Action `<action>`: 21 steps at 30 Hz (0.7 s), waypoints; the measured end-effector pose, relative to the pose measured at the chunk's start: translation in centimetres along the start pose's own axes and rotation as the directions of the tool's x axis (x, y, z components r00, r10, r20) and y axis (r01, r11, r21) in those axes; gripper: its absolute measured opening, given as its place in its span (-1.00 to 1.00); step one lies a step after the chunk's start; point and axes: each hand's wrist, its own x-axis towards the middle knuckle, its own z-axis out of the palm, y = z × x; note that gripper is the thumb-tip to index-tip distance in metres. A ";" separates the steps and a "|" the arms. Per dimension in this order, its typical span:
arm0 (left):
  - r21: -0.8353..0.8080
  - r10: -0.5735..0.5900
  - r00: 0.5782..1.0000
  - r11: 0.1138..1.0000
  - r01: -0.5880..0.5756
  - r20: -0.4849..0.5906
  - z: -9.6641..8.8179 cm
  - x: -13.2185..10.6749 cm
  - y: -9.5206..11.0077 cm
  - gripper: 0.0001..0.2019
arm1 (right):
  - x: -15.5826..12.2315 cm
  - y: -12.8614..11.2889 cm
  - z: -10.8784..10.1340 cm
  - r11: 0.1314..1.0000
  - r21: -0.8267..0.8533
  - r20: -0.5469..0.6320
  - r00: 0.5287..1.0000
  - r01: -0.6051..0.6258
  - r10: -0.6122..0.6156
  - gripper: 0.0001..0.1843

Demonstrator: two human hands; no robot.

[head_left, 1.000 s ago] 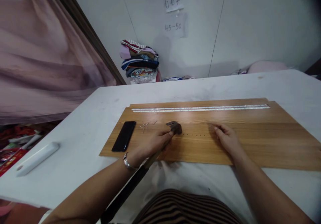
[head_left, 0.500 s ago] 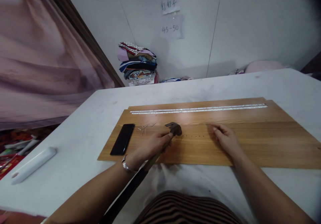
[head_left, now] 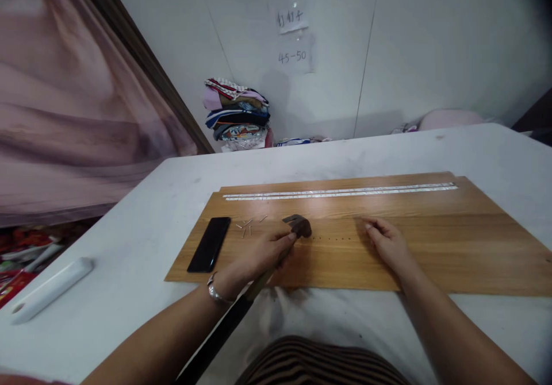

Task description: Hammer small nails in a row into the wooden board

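The left hand (head_left: 259, 254) grips a hammer (head_left: 296, 226) close to its head, which rests on a wooden board (head_left: 457, 247) lying on the white surface (head_left: 129, 224). The right hand (head_left: 387, 241) lies loosely on the board. A black phone (head_left: 209, 244) and loose nails (head_left: 247, 227) sit left of the hammer.

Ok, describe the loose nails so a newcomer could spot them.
Start at the long brown wooden board lying on the white table. Near its left end, between the flat black phone and the dark-headed hammer in the left hand, lies a scatter of short silvery nails. Only they lie loose, pointing every way.
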 end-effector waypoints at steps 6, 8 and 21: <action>-0.031 -0.003 1.000 1.000 0.002 -0.024 -0.3 -0.2 0.0 -0.63 | 0.0 0.1 0.1 1.000 0.009 -0.006 1.000 0.007 -0.007 -0.68; -0.023 -0.014 1.000 1.000 0.013 -0.023 -0.2 -0.1 -0.3 -0.63 | 0.1 0.2 0.2 1.000 0.012 -0.006 1.000 0.004 -0.004 -0.67; -0.029 0.015 1.000 0.999 -0.016 -0.026 -0.3 -0.3 0.4 -0.62 | 0.1 0.4 0.1 1.000 -0.010 -0.011 1.000 0.013 -0.013 -0.65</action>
